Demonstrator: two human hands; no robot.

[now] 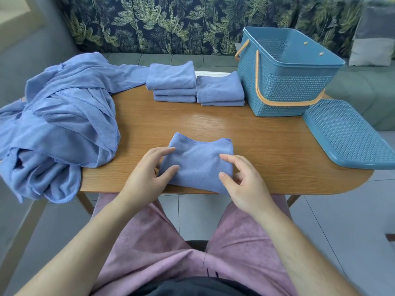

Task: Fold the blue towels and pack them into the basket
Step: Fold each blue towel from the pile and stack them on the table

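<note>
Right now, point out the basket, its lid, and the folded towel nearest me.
basket (284,84), head view, on its front woven wall.
lid (350,133), head view, middle of its woven top.
folded towel (198,164), head view, centre of its top face.

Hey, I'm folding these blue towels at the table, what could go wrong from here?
The folded towel lies right at the table's near edge under your left hand and right hand; a nudge could slide it onto your lap. The unfolded pile hangs well over the left edge, so pulling one towel may drag others to the floor. The basket lid juts past the right edge; reaching for the basket could knock it off.
</note>
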